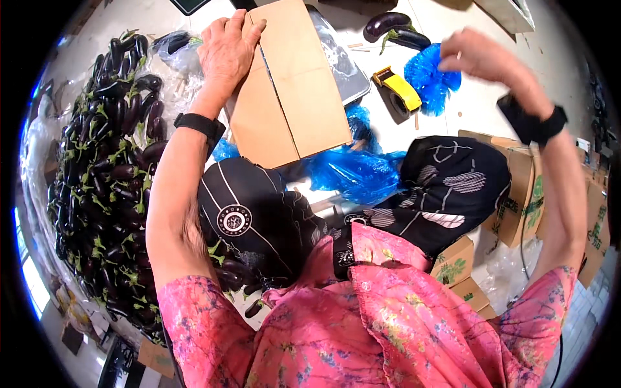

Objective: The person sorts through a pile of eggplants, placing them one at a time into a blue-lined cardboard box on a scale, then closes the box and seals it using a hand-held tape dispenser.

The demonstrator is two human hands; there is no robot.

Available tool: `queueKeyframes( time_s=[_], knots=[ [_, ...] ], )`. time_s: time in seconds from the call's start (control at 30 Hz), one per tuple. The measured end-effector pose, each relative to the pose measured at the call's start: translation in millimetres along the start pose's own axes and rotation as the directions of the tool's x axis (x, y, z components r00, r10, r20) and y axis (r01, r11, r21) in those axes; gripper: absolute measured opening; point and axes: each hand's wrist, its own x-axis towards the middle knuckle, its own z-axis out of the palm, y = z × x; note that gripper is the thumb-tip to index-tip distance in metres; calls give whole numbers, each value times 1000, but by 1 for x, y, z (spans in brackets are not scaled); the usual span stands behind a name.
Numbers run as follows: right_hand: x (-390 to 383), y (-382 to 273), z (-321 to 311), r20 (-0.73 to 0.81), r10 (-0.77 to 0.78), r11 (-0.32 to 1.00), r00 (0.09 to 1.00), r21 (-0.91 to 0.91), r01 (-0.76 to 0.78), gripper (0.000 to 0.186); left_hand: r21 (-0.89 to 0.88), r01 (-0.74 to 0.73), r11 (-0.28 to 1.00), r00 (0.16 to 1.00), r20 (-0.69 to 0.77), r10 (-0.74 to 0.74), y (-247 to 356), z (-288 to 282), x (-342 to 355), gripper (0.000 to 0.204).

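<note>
My left hand (228, 55) lies open on the top of a closed brown cardboard box (310, 84), fingers spread near the seam between its flaps. The box stands in front of my knees, tilted in view. My right hand (475, 57) is raised at the far right, its fingers curled in at the edge of a crumpled blue plastic bundle (430, 81). Whether anything is pinched in those fingers is hidden. Just left of the bundle lies a yellow tape dispenser (400, 92) on the floor. Blue plastic sheeting (356, 173) is bunched between the box and my legs.
A large heap of eggplants (107, 194) fills the left side, with clear plastic (187, 61) beside it. A grey plastic crate (346, 64) sits behind the box. Loose eggplants (394, 31) lie at the far side. Printed cardboard boxes (514, 187) stand at the right.
</note>
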Motion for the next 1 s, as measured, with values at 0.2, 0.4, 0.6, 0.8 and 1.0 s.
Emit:
queueKeyframes(
  time_s=[0.2,0.4,0.6,0.8,1.0],
  knots=[
    [5,-125,114,86,-230,882,969,440,171,38,175,-175,969,984,1,177,-6,-5,-2,44],
    [97,-187,268,165,-220,691,961,722,35,63,210,-188,960,982,4,191,3,-10,-6,36],
    [82,-237,261,132,-69,112,989,986,-124,78,213,-346,914,932,-37,361,14,-27,-5,24],
    [70,-259,303,364,-257,249,895,920,-303,26,214,-340,916,934,-38,356,19,-28,-3,24],
    [37,-258,262,440,-269,409,857,857,-312,40,2,-40,999,998,-53,40,22,-21,-1,30]
  ],
)
